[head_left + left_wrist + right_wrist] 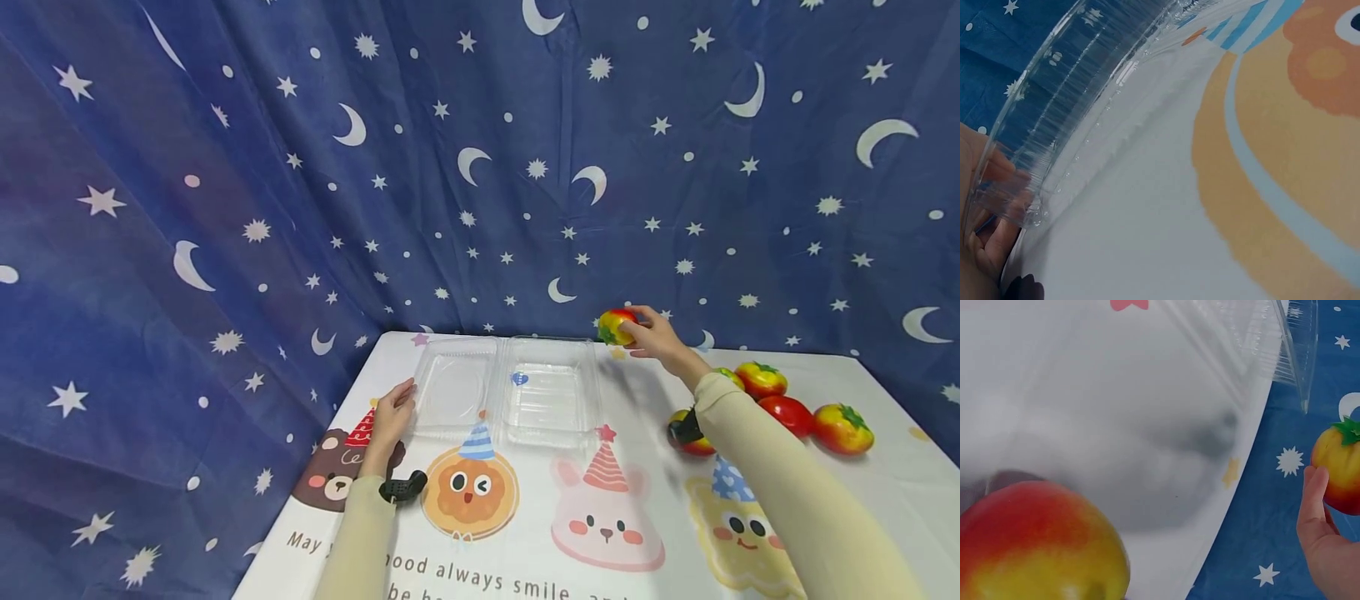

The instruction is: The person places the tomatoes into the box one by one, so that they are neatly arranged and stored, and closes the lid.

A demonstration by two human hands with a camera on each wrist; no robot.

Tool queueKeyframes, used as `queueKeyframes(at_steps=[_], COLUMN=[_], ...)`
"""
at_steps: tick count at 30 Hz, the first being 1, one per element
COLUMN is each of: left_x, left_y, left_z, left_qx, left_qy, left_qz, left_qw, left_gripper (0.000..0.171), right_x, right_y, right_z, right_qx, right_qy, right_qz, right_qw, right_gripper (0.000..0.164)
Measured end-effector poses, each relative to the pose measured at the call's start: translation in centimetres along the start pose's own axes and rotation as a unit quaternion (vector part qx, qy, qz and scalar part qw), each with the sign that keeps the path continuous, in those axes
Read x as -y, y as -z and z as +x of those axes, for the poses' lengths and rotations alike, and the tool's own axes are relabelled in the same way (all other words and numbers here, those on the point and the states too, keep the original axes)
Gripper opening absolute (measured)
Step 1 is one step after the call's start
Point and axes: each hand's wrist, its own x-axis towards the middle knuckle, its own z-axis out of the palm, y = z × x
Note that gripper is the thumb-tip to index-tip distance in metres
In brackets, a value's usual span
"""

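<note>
My right hand (656, 337) holds a red-and-yellow tomato (617, 327) with a green leafy top, raised beyond the right back corner of the clear plastic container. In the right wrist view the thumb and fingers grip this tomato (1338, 465) from below. The clear plastic container (551, 437) lies unfolded, its two halves side by side. At its left edge, my left hand (393, 414) grips the plastic rim; in the left wrist view the fingers (1004, 240) show partly through the plastic wall (1054, 119).
Several more tomatoes (843, 429) lie grouped at the right of the table, one mostly red (787, 415), another (1047, 544) under the right forearm. A white cartoon-printed tablecloth (525, 517) covers the table. A blue curtain (450, 167) with moons and stars hangs close behind.
</note>
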Motion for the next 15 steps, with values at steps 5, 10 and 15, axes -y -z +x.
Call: queueKeyframes(at_steps=[5,10,15], left_x=[-0.3,0.0,0.2], left_y=[0.1,-0.2,-0.3], left_z=[0.0,-0.1,0.0], left_qx=[0.001,-0.014,-0.029], left_qy=[-0.004,-0.006,-0.012], left_qz=[-0.008,-0.003,0.001], left_qw=[1.0000,0.9999,0.9995], left_gripper=[0.044,0.042,0.041], right_x=[0.3,0.4,1.2], right_y=[-0.3,-0.9,-1.8], right_z=[0.2,0.5,0.8], right_qx=[-0.011,-0.009,-0.011], right_qy=[-0.011,-0.009,-0.011], right_qz=[-0.008,-0.019,-0.048], right_qw=[1.000,1.000,0.999], right_gripper=[0.076,0.072,0.071])
